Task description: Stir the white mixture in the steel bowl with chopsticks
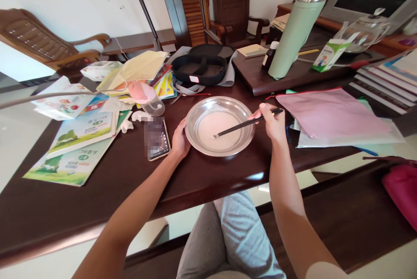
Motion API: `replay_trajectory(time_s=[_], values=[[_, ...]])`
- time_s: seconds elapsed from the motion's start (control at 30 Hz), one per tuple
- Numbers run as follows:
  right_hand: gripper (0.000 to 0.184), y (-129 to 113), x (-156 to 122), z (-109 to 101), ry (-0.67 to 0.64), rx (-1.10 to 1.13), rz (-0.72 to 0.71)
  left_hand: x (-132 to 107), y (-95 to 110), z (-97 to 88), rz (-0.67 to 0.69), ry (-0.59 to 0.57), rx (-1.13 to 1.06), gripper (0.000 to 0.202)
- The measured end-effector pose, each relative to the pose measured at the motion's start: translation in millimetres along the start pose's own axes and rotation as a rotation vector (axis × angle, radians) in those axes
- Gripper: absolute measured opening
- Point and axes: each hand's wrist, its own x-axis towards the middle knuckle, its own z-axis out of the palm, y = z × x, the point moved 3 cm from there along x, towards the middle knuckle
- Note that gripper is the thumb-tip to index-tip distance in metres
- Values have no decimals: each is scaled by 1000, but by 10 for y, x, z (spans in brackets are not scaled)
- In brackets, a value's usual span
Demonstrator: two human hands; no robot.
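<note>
A shallow round metal bowl (pixel 241 142) stands on the dark wooden table, with a pale, milky layer (pixel 221 124) in its bottom. My left hand (pixel 181 140) grips the bowl's left rim, its thumb along the edge and the other fingers mostly hidden beneath or behind it. In my right hand (pixel 271 119) is a pair of dark chopsticks (pixel 239 127), held close together and slanting down to the left. Their pale tips reach into the milky layer near the bowl's middle. A phone (pixel 158 137) lies just left of my left hand.
Booklets (pixel 78 148), papers and a pink-topped bottle (pixel 146 96) crowd the left. Behind the bowl sits an open black case (pixel 200 64). A green thermos (pixel 296 35) stands on a raised board, back right. A pink zip pouch (pixel 332 114) lies right of my right hand.
</note>
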Motion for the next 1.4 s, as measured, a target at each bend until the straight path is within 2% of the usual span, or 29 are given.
replay_trajectory(time_s=[0.07, 0.13, 0.33, 0.53, 0.6, 0.7, 0.77, 0.9, 0.97, 1.0, 1.17, 1.23, 1.33, 1.4], values=[[48, 2, -11, 43, -102, -8, 16, -1, 0, 4, 2, 2, -9, 28], [44, 1, -15, 65, -148, -9, 9, -3, -1, 8, 0, 7, -21, 27], [50, 20, 4, -51, 77, 32, -47, -4, -4, 3, -5, 11, -11, 29], [41, 10, -11, 67, -160, 14, -9, -4, 0, 3, -3, 5, -28, 28], [41, 5, 0, 49, -111, 10, -30, -8, 2, 8, -14, 6, -36, 29], [48, 14, 14, -42, 73, 30, -67, -11, 7, 14, -19, 6, -35, 31], [52, 24, 11, -67, 107, 46, -68, -9, 7, 14, -15, 8, -37, 31], [46, 26, -8, 33, -115, 20, -22, 1, -5, 5, -5, 7, -42, 29], [42, 16, -12, 71, -184, 8, -28, 4, -9, -2, -3, 4, -36, 28], [42, 12, -10, 68, -173, 4, -37, 4, -9, -6, -5, 2, -31, 28], [51, 11, 1, -37, 58, 7, -59, 1, -4, -7, -2, 0, -18, 30], [51, 16, -4, -16, 8, 8, -39, 2, -4, -4, 3, 4, -21, 30], [44, 20, -14, 58, -143, -1, -17, 5, -4, 1, 6, 4, -20, 29], [41, 17, -9, 57, -129, 11, -37, 3, -3, 4, 3, 4, -19, 30]])
